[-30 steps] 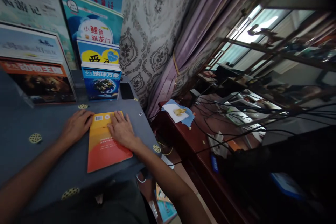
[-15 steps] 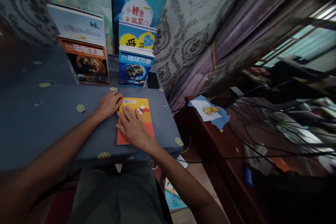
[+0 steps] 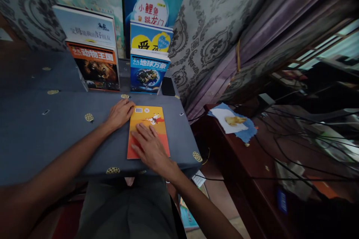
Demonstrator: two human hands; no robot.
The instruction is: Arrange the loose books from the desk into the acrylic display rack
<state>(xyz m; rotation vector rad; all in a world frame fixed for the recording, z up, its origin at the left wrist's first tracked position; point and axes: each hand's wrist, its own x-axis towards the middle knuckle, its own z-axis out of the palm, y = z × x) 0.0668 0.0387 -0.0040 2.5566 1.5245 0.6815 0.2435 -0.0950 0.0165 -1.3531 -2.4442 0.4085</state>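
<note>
Right hand [image 3: 153,149]: moved lower on the cover since the earlier frame, baring more of the printed figure. Fingers slightly apart, laid flat, clamped on nothing.
Orange-yellow book [image 3: 161,130]: back cover up on the table [image 3: 67,119], beside the near edge, towards the near right corner; within easy reach of both hands, presumably for that reason.
Left hand [image 3: 119,114]: fingers close together, slightly bent, at the book's upper left corner, apparently steadying it. Whether they pinch the edge, cannot tell.
Forearms: both angled inwards from the near side, the right one past the near edge, wrist low.
Upright books: two stacks [image 3: 97,67] [image 3: 147,76] towards the far side, covers forward, presumably for display; phone [image 3: 168,86] by the right edge.
</note>
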